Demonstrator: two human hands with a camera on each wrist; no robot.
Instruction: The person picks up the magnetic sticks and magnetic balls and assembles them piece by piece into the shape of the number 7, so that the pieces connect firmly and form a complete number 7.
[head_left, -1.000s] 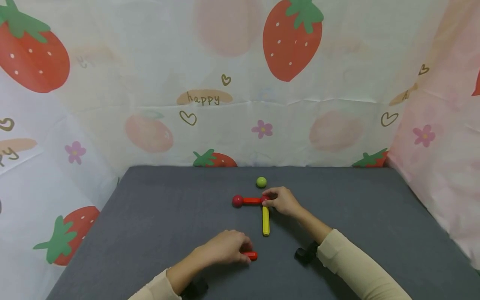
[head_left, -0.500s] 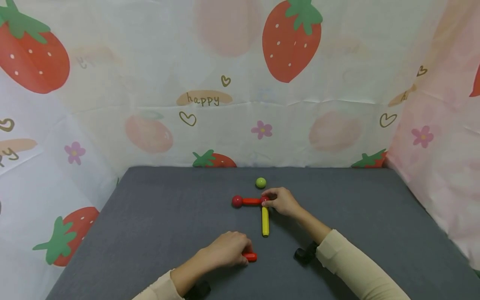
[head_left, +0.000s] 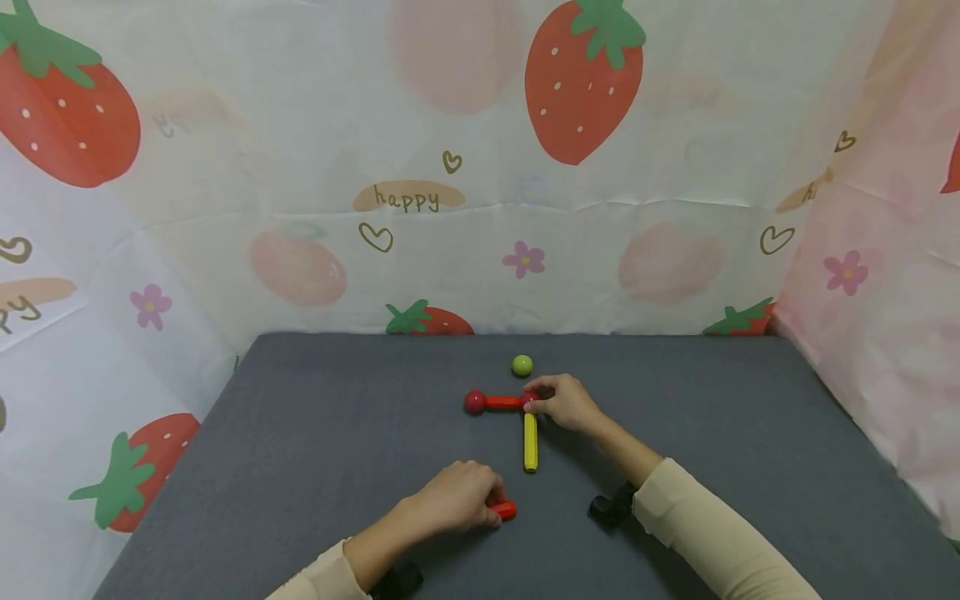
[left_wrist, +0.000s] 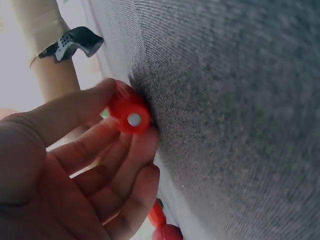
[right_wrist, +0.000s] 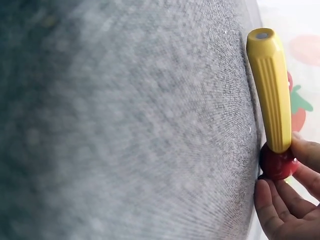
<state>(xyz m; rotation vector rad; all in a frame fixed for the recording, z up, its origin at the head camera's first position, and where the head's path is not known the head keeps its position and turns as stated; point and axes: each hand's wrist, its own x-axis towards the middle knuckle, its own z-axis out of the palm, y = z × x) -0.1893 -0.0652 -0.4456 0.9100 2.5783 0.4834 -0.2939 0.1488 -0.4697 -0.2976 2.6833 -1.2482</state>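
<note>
Since the frame before, we see the loose rod tip slightly: its free end now sits a touch higher in the head view and slants up to the right, while the other pieces stay put. We find this red rod at the lower centre of the frame, where the left hand pinches it between thumb and fingers. In the left wrist view its end faces us, showing a pale round spot; we cannot tell whether it touches the table.

At the centre, the fingers of the right hand grip the corner ball, which is dark red. From it we see the yellow rod run down the frame and the red bar run left, ending at the outer ball. Just above this group, apart from it, we see the green ball. A strawberry-print backdrop fills the upper frame.
</note>
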